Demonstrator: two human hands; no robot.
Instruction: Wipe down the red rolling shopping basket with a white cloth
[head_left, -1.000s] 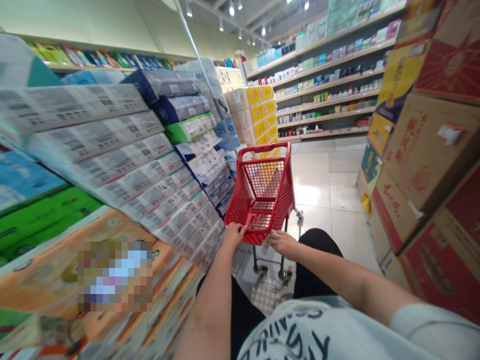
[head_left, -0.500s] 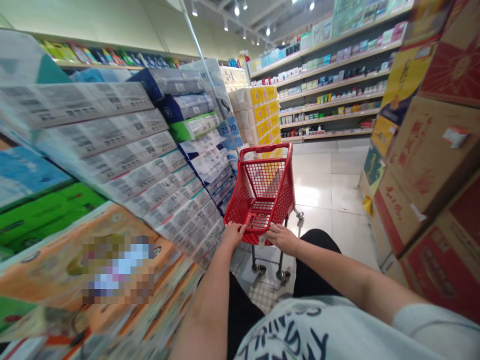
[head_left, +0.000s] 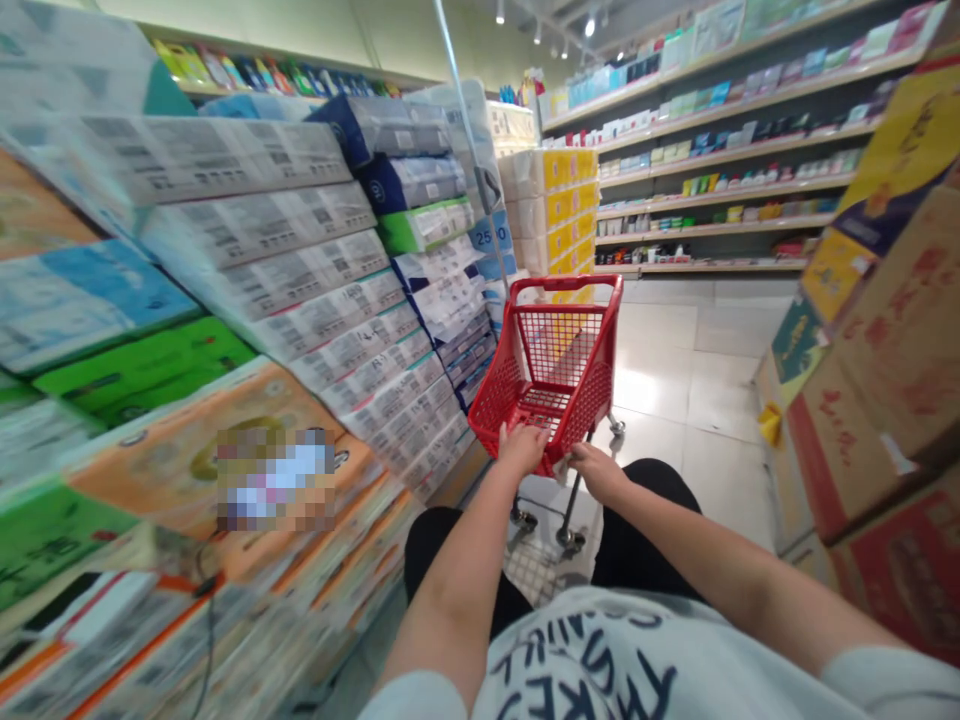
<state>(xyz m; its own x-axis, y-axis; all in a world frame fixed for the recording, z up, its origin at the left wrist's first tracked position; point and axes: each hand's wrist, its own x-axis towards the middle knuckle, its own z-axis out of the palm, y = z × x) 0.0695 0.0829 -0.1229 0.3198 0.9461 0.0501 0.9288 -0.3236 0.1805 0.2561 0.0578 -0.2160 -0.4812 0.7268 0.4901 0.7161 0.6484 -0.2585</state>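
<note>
Beside stacked tissue packs (head_left: 300, 265), the red shopping cart (head_left: 595, 392) stands on casters (head_left: 616, 427), so uneven pushing could perhaps roll it into them. The left hand (head_left: 523, 450) has thumb and fingers apart at the near rim; whether the right hand (head_left: 600, 474) grips, I cannot tell.

We have our left hand (head_left: 523, 448) at the near rim of a red shopping cart (head_left: 551, 365), and our right hand (head_left: 598, 472) beside it, pinching something small and pale at the rim. The cart stands upright on the tiled floor (head_left: 656, 375). Stacked tissue packs (head_left: 300, 270) rise on our left, cardboard boxes (head_left: 885, 370) on our right, and stocked shelves (head_left: 720, 215) line the back.
</note>
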